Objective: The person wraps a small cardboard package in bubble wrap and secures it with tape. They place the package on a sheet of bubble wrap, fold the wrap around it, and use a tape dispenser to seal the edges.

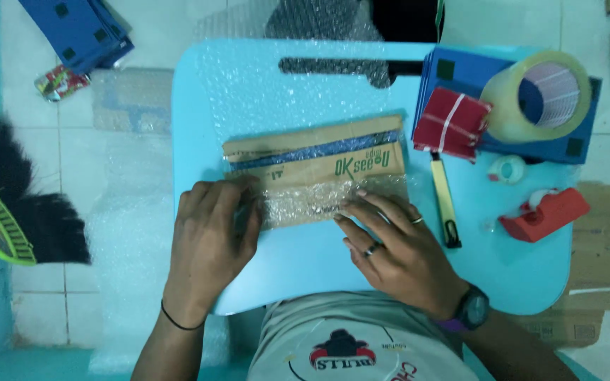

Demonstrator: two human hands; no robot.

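Both my hands are flat on the parcel (315,173), a brown cardboard slab at the centre of the frame on the smooth light-blue table (305,261). My left hand (210,243) presses palm-down, fingers spread, on crinkly bubble wrap (305,204) along the parcel's lower edge. My right hand (397,247) lies open, fingertips pinning the same wrap, gripping nothing. At upper right sits a fat roll of clear tape (538,95); below it, a red tape dispenser (545,215).
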